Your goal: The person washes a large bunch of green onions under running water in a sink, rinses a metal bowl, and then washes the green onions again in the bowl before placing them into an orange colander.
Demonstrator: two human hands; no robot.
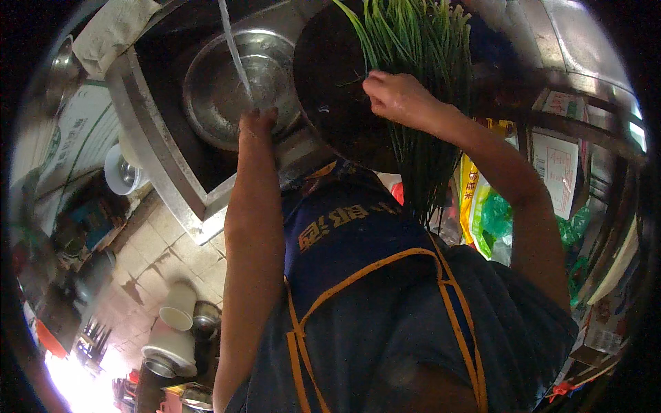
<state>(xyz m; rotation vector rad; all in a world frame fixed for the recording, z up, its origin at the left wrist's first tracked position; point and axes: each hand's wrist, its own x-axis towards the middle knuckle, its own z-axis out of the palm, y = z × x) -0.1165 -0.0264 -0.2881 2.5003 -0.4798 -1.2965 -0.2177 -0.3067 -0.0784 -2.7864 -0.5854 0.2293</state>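
Observation:
My left hand (257, 121) reaches into a round metal basin (204, 111), where a stream of water (235, 51) runs down close to the fingers. What those fingers do in the water is hard to make out. Over a dark round board (330, 111), my right hand (395, 95) has its fingers curled together. A thin green strand lies by its fingertips; whether they pinch it is unclear. Beneath that hand and wrist is a large bunch of long green leaves, apparently chives (413, 46), its lower ends (421, 180) hanging past the board's near edge toward my apron (356, 217).
The basin stands in a metal sink with a raised rim (160, 139). A pale cloth (113, 36) hangs over its far left corner. A white container (121, 168) is beside the sink. Yellow packaging (467, 201) and green plastic bags (497, 214) lie right, below a box (555, 168).

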